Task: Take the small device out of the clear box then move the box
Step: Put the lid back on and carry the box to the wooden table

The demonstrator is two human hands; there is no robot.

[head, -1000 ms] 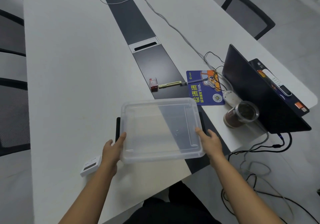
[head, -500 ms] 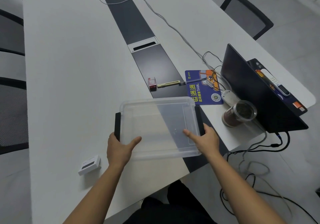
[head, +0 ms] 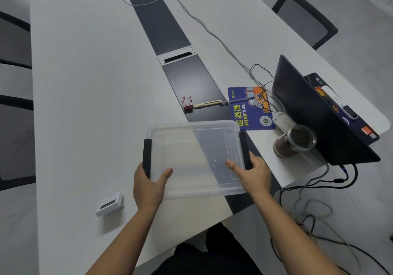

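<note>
two bare forearms come up from the bottom edge, and both hands are clamped on the clear box (head: 195, 159), one per side, well apart from each other. left hand (head: 148, 186) has its thumb hooked over the rim into the box and its fingers wrapped around the black handle (head: 147, 157) on that side. right hand (head: 253, 173) does the mirror thing, thumb lying inside over the rim, fingers hidden behind the other black handle (head: 244, 147). box looks empty, you can see the table straight through it. can't tell if it's lifted or just sitting on the surface.

the small device (head: 110, 203), a white slab with a dark little screen, is out of the box, lying flat on the white table (head: 85, 83) just to the left of the left wrist, near the front edge.

box straddles the dark strip (head: 170, 40) that runs down the middle of the table. just past the box on that strip there's a small red and white packet (head: 187, 103) with a yellowish utility knife (head: 207, 104) beside it. to the right of those sits a blue mousepad (head: 248, 113) with a white mouse (head: 281, 120) at its corner, then a clear cup (head: 294, 140) of dark stuff right by the back of an open laptop (head: 314, 121).

further out, a grey cable (head: 202, 23) snakes across the table, and a black chair (head: 304, 17) stands off the far right side.
</note>
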